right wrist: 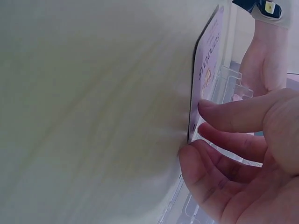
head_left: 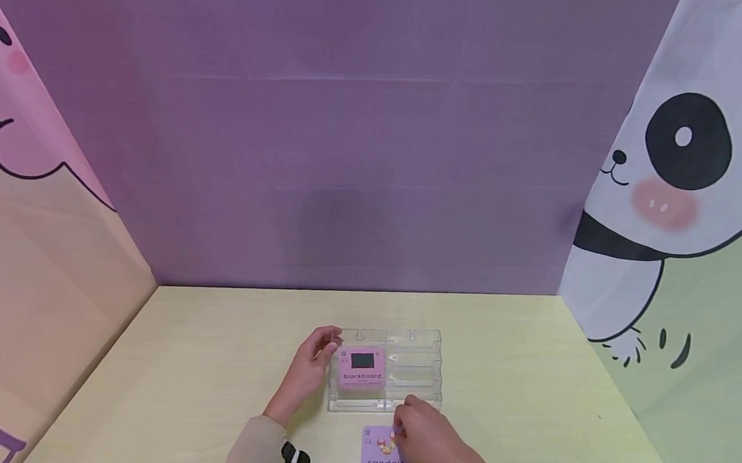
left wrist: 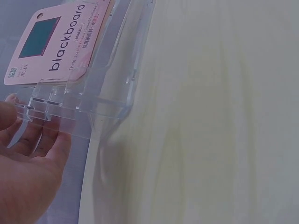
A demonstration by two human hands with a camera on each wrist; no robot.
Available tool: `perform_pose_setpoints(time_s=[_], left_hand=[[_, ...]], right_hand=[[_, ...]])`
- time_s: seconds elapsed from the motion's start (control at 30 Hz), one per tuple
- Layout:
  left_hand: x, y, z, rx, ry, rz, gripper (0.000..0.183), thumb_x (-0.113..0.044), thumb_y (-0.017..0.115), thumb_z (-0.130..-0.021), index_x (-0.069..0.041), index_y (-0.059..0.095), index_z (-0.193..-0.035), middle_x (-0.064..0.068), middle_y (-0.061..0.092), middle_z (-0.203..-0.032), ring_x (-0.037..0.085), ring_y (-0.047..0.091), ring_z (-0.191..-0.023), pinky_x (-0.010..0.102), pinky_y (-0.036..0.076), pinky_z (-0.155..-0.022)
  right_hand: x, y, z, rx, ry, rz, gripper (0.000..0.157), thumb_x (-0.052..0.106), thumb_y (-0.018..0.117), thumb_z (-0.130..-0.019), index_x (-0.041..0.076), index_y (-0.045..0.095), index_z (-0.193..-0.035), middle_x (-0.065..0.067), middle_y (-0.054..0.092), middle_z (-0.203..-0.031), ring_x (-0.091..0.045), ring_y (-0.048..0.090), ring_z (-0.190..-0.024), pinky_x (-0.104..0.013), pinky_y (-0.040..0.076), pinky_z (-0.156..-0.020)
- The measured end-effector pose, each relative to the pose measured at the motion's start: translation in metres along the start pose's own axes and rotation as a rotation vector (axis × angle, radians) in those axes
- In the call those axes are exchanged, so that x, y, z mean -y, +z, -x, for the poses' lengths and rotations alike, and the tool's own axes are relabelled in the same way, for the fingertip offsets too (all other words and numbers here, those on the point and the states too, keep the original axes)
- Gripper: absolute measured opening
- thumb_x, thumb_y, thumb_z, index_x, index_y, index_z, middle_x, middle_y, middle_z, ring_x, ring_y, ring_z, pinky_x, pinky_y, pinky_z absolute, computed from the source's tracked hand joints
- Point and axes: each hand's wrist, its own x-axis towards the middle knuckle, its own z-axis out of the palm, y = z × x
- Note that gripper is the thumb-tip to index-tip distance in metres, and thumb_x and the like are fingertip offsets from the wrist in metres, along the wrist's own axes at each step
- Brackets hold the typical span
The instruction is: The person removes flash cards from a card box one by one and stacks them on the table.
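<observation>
A transparent plastic card rack with stepped ledges lies in front of me in the head view. Its left edge is held by my left hand, thumb on one side and fingers beneath in the left wrist view. The pink "blackboard" card sits in the rack's left column. Nearer me, a purple "sandals" card is pinched at its upper right edge by my right hand. In the right wrist view the thumb presses on the card's face, with fingertips at its edge.
A pale wooden tabletop spreads under everything. Behind it hangs a purple cloth wall, with printed panels on both sides, a panda on the right one. A black strapped device sits by the left sleeve.
</observation>
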Motion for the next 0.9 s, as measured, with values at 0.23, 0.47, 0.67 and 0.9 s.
perform_pose_setpoints(time_s=[0.23, 0.47, 0.67, 0.9], left_hand=[[-0.001, 0.0, 0.0, -0.005, 0.006, -0.001, 0.028, -0.008, 0.051, -0.098, -0.009, 0.053, -0.126, 0.01, 0.06, -0.117, 0.027, 0.052, -0.117, 0.046, 0.038, -0.106], [-0.001, 0.0, 0.0, -0.001, 0.005, -0.002, 0.029, -0.008, 0.05, -0.098, -0.009, 0.052, -0.127, 0.009, 0.06, -0.117, 0.027, 0.052, -0.118, 0.047, 0.037, -0.107], [0.0, 0.0, -0.001, 0.0, -0.016, -0.014, 0.029, -0.011, 0.05, -0.099, -0.01, 0.051, -0.128, 0.008, 0.059, -0.119, 0.027, 0.05, -0.12, 0.047, 0.036, -0.108], [-0.02, -0.002, 0.006, 0.021, -0.027, -0.012, 0.03, -0.005, 0.048, -0.098, -0.003, 0.049, -0.129, 0.017, 0.057, -0.121, 0.033, 0.049, -0.122, 0.049, 0.035, -0.108]], right_hand=[[0.0, 0.0, 0.0, -0.022, -0.016, 0.051, 0.009, 0.015, 0.074, -0.081, 0.012, 0.067, -0.084, 0.009, 0.046, -0.076, -0.008, 0.044, -0.069, -0.023, 0.046, -0.063], [-0.001, -0.002, 0.001, -0.09, -0.047, 0.044, 0.008, 0.014, 0.073, -0.081, 0.012, 0.066, -0.085, 0.01, 0.049, -0.075, -0.006, 0.045, -0.068, -0.023, 0.047, -0.06], [0.0, -0.006, -0.001, -0.139, -0.049, 0.017, 0.008, 0.014, 0.072, -0.081, 0.016, 0.064, -0.082, 0.012, 0.048, -0.074, -0.005, 0.044, -0.067, -0.02, 0.042, -0.055], [0.002, -0.01, 0.001, -0.17, -0.054, 0.02, 0.007, 0.015, 0.072, -0.082, 0.016, 0.065, -0.084, 0.012, 0.049, -0.077, -0.005, 0.044, -0.07, -0.021, 0.044, -0.058]])
